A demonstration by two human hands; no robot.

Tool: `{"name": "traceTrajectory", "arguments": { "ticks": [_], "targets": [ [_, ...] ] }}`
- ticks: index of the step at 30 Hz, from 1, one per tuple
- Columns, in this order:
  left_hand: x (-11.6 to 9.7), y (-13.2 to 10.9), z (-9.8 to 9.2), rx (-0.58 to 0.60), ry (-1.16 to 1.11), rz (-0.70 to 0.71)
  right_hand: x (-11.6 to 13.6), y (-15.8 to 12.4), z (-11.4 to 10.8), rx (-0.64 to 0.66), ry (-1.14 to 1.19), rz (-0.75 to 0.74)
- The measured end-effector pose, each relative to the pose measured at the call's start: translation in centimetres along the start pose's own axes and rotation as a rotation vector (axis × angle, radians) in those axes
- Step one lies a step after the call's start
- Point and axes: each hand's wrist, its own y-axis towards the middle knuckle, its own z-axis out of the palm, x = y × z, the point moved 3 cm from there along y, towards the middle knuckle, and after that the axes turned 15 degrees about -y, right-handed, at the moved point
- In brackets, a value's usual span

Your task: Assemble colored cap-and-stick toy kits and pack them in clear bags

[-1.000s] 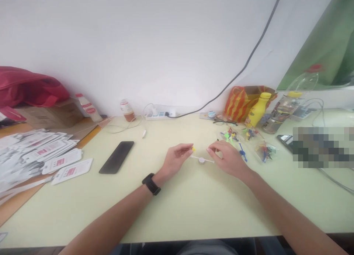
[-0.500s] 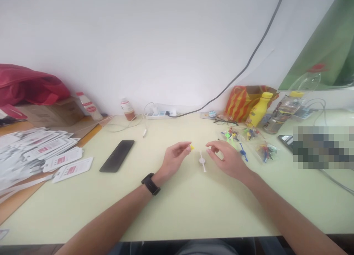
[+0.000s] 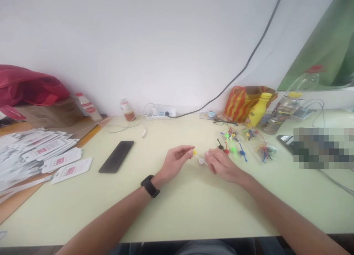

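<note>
Between the thumb and fingertips of my left hand [image 3: 177, 161] is a small yellow plastic piece [image 3: 195, 152]. Just to its right, my right hand [image 3: 222, 164] has its fingers closed at one end of a white plastic piece with a round disc [image 3: 201, 161] in its middle. The yellow piece and the white disc are very close; whether they touch I cannot tell. My right fingertips partly cover the white piece. Beyond that hand lie similar disc-and-arrow pieces: a black piece [image 3: 220, 147], a red piece [image 3: 226, 150], a green piece [image 3: 233, 150] and a blue piece [image 3: 242, 152].
Small bags of coloured pieces [image 3: 266, 152] lie at the right, before a yellow bottle [image 3: 258, 109] and a striped bag [image 3: 236, 104]. Glasses [image 3: 225, 122] rest near the wall. A black phone [image 3: 116, 156] and a pile of white badges [image 3: 41, 150] are at the left.
My right hand has moved a little left and down and closed its fingers at the white piece, which has turned. The black, red and green pieces behind it now show more fully.
</note>
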Motion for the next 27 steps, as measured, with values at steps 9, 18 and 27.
{"name": "traceTrajectory", "arguments": {
  "ticks": [9,18,27],
  "targets": [
    [0.3,1.0,-0.1,-0.034,0.169,0.097,-1.2,0.1,-1.5,-0.152,0.171,0.071],
    [0.8,1.5,-0.5,-0.033,0.319,0.097,-0.8,0.2,-1.2,-0.14,0.114,0.047],
    [0.8,1.5,-1.2,-0.185,0.214,0.075,-0.9,0.2,-1.7,-0.131,-0.078,0.019]
  ]
}}
